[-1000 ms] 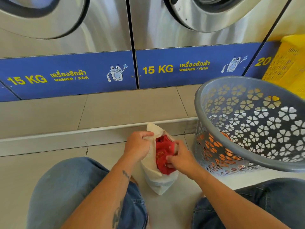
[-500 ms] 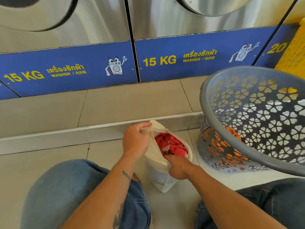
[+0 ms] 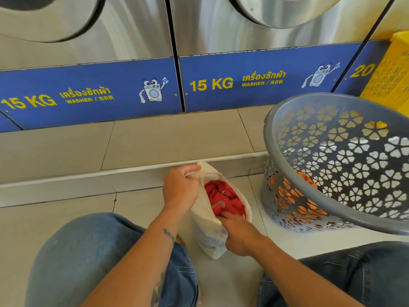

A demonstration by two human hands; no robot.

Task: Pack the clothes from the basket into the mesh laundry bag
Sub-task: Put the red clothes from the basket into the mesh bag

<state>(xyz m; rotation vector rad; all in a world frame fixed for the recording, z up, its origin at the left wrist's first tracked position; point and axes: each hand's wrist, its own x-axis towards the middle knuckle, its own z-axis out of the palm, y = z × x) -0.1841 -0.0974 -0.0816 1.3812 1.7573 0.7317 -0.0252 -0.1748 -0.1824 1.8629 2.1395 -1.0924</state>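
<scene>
Left hand (image 3: 179, 187) pinches mesh laundry bag (image 3: 204, 216) rim wide; right hand (image 3: 238, 234) presses red garment (image 3: 223, 197) in, grip unclear. Orange clothing (image 3: 306, 180) remains in basket (image 3: 336, 165): partway done.

The person wears faded blue denim jeans (image 3: 88, 258) with visible seams and a pocket edge, both forearms are bare without sleeves, and the left forearm (image 3: 155, 251) carries dark tattoos, one small near the wrist and one larger lower down.
</scene>
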